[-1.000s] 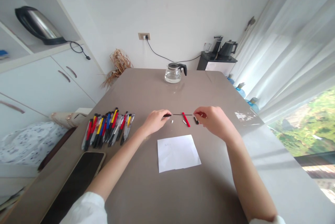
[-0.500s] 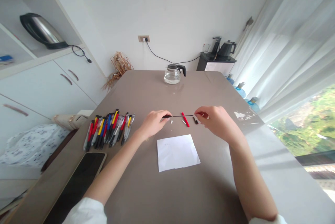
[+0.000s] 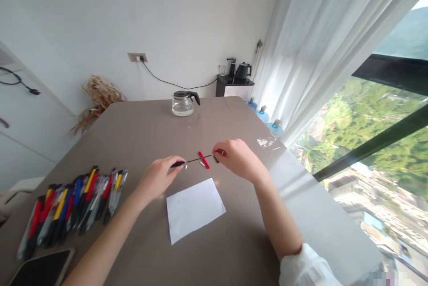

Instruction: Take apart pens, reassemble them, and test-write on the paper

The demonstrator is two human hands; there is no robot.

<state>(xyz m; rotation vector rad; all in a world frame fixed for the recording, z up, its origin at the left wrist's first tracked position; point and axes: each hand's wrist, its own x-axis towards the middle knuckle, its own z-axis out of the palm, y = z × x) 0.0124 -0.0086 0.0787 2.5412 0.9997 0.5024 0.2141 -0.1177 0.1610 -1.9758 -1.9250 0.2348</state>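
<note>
My left hand is closed on a short black pen part. From it a thin dark pen refill runs across to my right hand, whose thumb and fingers pinch its far end. Behind and below the refill, a red pen barrel lies on the table. A tiny white piece rests near my left fingertips, and a second white piece is beside the red barrel. Just under my right fingertips is a small black piece, partly covered by the hand.
A white paper sheet lies in front of the hands. Several pens are piled at left, above a phone. A glass pot stands toward the table's far edge. Curtains and a window are at right.
My view has turned to the right, so the table and everything on it appear farther left. Both hands keep their hold on the black part and the refill, which now looks slanted.
</note>
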